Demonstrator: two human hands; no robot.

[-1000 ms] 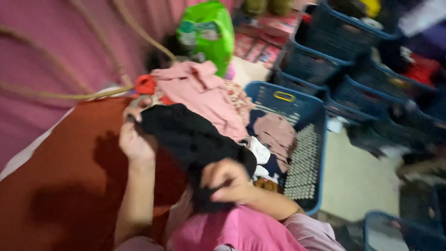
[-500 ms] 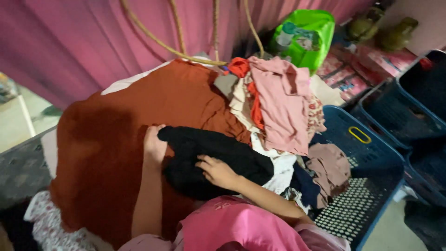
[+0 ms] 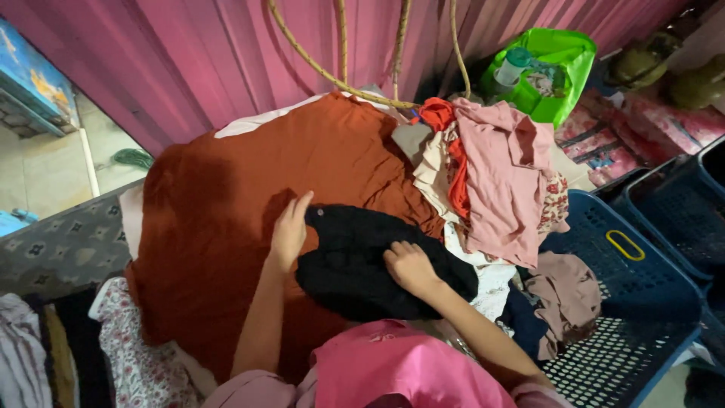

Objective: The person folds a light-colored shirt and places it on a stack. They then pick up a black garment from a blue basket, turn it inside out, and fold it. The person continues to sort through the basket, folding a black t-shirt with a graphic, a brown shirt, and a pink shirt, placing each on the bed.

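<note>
- Head view: black garment (image 3: 362, 261) lies at centre on a rust-red cloth (image 3: 226, 227).
- Left hand (image 3: 289, 230), grip flat and apart, presses its 9 o'clock edge.
- Right hand (image 3: 411, 268), fingers loosely apart, rests on top.
- Pink clothes pile (image 3: 502, 177) at 2 o'clock; blue laundry basket (image 3: 642, 302) at 4 o'clock.

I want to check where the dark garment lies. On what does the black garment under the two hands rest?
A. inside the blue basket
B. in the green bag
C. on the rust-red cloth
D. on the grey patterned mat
C: the black garment lies spread on the rust-red cloth, with the left hand at its edge and the right hand flat on top, apart from the blue basket.
</note>
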